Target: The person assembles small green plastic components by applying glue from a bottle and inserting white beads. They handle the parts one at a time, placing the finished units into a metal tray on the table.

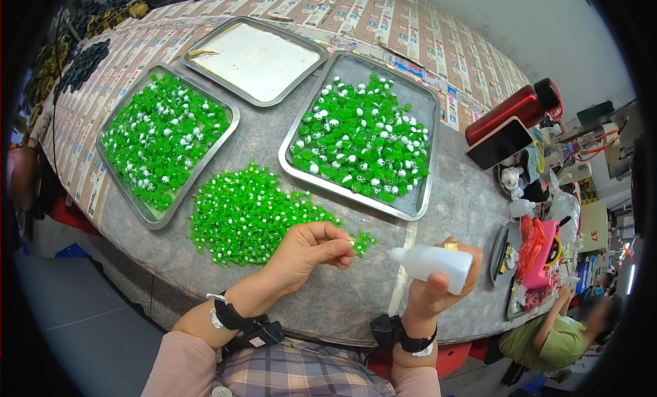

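Observation:
My left hand (309, 252) is closed in a pinch above the table's near side. What its fingertips hold is too small to make out. Beside them lie a few small green plastic pieces (365, 244). My right hand (438, 287) grips a white squeeze bottle (436, 263), tilted on its side, its narrow nozzle pointing left toward the pinched fingers. A loose heap of small green pieces with white bits (253, 216) spreads on the table just beyond my left hand.
A metal tray (287, 163) at centre right and another tray (229, 113) at left hold green-and-white pieces. Behind them sits a white-lined tray (256, 58). At right are a red bottle (503, 113), a phone (497, 142) and a pink tape dispenser (544, 253). Another person (558, 342) sits at far right.

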Action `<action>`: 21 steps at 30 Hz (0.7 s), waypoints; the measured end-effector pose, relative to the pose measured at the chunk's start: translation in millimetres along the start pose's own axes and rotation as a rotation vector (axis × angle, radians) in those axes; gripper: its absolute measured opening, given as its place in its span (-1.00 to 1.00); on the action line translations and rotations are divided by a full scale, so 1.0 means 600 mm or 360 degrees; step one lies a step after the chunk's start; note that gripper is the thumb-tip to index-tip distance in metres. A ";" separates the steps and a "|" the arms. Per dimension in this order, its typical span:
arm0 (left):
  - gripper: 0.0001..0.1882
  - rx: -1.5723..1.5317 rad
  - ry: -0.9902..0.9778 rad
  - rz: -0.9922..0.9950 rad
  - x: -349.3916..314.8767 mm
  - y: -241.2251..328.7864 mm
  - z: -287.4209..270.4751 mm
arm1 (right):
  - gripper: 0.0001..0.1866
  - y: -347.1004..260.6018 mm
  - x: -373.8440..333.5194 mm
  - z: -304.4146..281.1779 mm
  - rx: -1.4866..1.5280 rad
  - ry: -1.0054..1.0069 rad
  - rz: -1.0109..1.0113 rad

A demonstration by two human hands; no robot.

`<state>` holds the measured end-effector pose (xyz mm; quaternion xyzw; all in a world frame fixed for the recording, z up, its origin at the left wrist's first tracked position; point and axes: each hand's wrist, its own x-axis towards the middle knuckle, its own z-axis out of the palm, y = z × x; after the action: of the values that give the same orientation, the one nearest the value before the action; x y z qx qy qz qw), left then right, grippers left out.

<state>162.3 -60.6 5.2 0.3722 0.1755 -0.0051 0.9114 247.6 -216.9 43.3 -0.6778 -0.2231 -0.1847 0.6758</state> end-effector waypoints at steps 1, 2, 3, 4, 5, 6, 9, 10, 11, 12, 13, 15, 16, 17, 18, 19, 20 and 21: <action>-0.90 0.0052 0.0000 0.0099 0.000 -0.001 0.001 | -0.40 -0.003 0.001 0.001 -0.0050 -0.0019 0.0014; -0.90 0.0103 0.0001 0.0199 0.000 -0.001 0.002 | -0.40 -0.009 0.002 0.002 -0.0100 -0.0038 0.0028; -0.90 0.0155 0.0003 0.0299 0.000 -0.002 0.003 | -0.39 -0.012 0.003 0.003 -0.0150 -0.0057 0.0041; -0.90 0.0164 0.0014 0.0315 0.000 -0.002 0.004 | -0.40 -0.009 0.002 0.001 -0.0113 -0.0080 0.0030; -0.90 0.0173 0.0026 0.0331 -0.001 -0.002 0.005 | -0.41 -0.004 0.002 -0.003 -0.0076 -0.0103 0.0018; -0.90 0.0182 0.0039 0.0348 0.000 -0.002 0.005 | -0.41 0.000 0.001 -0.006 -0.0038 -0.0127 0.0006; -0.90 0.0203 0.0064 0.0385 0.001 -0.005 0.003 | -0.41 0.001 0.001 -0.004 -0.0014 -0.0139 0.0014; -0.90 0.0203 0.0060 0.0386 0.001 -0.005 0.004 | -0.41 -0.001 0.001 -0.004 -0.0023 -0.0148 0.0014; -0.90 0.0203 0.0055 0.0387 0.000 -0.004 0.004 | -0.41 -0.003 0.002 -0.004 -0.0033 -0.0157 0.0013; -0.90 0.0204 0.0051 0.0388 0.000 -0.004 0.005 | -0.41 -0.004 0.002 -0.003 -0.0043 -0.0166 0.0013; -0.90 0.0202 0.0040 0.0386 0.000 -0.004 0.004 | -0.41 -0.003 0.002 -0.002 -0.0050 -0.0179 0.0004; -0.89 0.0199 0.0018 0.0382 -0.002 -0.003 0.004 | -0.41 -0.002 0.001 0.000 -0.0064 -0.0204 -0.0014; -0.89 0.0201 0.0019 0.0380 -0.002 -0.003 0.004 | -0.41 0.000 0.001 -0.001 -0.0075 -0.0201 -0.0044; -0.89 0.0204 0.0019 0.0377 -0.002 -0.003 0.004 | -0.41 0.004 -0.001 -0.003 -0.0087 -0.0197 -0.0074; -0.89 0.0207 0.0018 0.0374 -0.002 -0.003 0.004 | -0.42 0.007 0.000 -0.005 -0.0098 -0.0193 -0.0105; -0.90 0.0217 0.0036 0.0383 -0.001 -0.004 0.003 | -0.41 0.007 0.004 -0.005 -0.0128 -0.0066 -0.0084; -0.91 0.0227 0.0054 0.0392 0.000 -0.004 0.003 | -0.39 0.007 0.010 -0.005 -0.0157 0.0061 -0.0063; -0.91 0.0238 0.0072 0.0401 0.000 -0.003 0.002 | -0.38 0.008 0.016 -0.007 -0.0185 0.0188 -0.0042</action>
<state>162.5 -63.1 4.8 0.4582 0.1471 0.1048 0.8703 258.5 -220.6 44.9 -0.7009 -0.1805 -0.2458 0.6447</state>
